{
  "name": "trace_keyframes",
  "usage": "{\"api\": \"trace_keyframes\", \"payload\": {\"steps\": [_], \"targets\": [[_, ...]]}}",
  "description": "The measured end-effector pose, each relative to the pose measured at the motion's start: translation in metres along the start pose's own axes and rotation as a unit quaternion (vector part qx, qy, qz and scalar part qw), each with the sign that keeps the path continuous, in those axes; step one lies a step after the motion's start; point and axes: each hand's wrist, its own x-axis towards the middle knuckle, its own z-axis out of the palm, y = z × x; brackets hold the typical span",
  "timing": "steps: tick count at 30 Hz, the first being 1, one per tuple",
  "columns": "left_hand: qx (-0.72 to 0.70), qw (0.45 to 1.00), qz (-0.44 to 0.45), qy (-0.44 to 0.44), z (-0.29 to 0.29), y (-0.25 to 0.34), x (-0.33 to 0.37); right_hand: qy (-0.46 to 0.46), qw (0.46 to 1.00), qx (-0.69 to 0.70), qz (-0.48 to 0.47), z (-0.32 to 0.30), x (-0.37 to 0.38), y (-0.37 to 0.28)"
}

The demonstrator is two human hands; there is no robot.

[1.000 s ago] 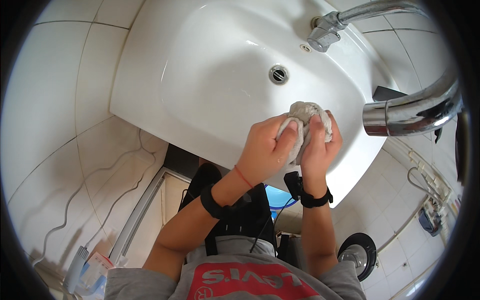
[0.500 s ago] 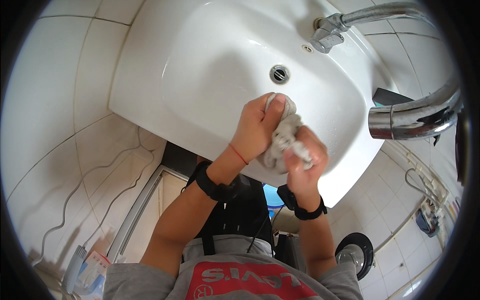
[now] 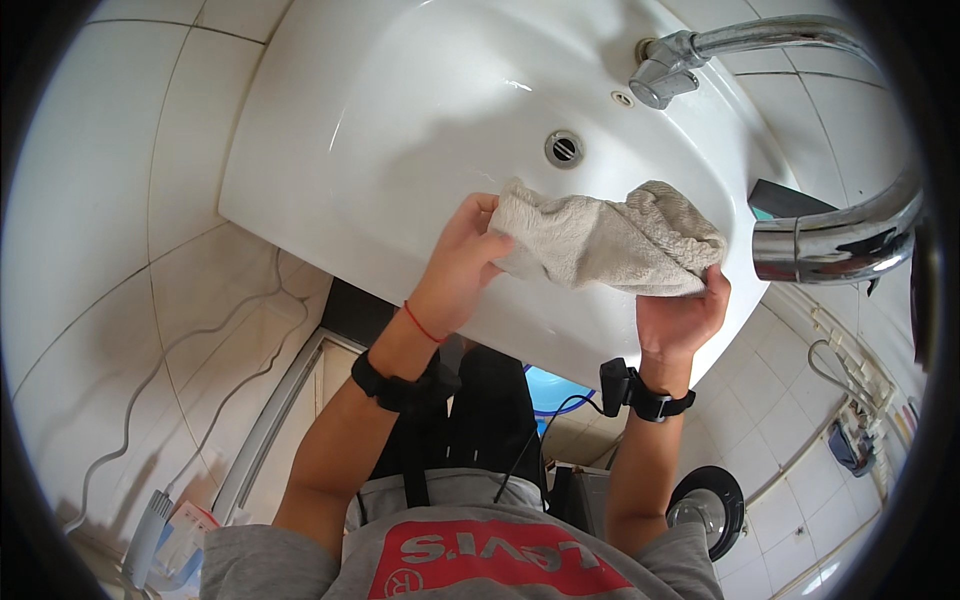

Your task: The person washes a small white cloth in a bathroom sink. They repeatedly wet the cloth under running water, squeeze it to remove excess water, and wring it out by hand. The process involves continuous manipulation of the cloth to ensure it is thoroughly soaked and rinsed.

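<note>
Greyish-beige, nubbly cloth [image 3: 600, 240] stretches between the person's two hands above the near part of a white ceramic sink [image 3: 390, 170], below the drain [image 3: 564, 149] as seen from the head camera. The left hand [image 3: 462, 255] is clamped on the cloth's left end, thumb laid over the front. The right hand [image 3: 685, 315] is clamped on the lower right corner, its thumb up along the edge.

One second ago the cloth is a tight wad squeezed between hands pressed close together, and half a second ago it is a crumpled twist with the hands a little apart. Now the hands stand well apart and the cloth is opened out lengthwise, its left and middle parts loosely creased, its right end still folded over in a thick bunch. The left hand has shifted to the left and the right hand to the right.

The chrome faucet [image 3: 665, 75] stays at the sink's far edge, and the thick chrome pipe [image 3: 840, 245] remains beyond the cloth's right end.
</note>
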Motion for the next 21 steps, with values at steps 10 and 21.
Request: {"api": "trace_keyframes", "payload": {"steps": [10, 21], "targets": [[0.108, 0.991, 0.024, 0.071, 0.055, -0.036, 0.017, -0.032, 0.822, -0.526, -0.216, 0.043, -0.032, 0.048], [-0.013, 0.998, -0.022, 0.049, 0.050, -0.025, 0.021, -0.153, 0.740, -0.556, -0.347, 0.058, -0.032, 0.056]]}}
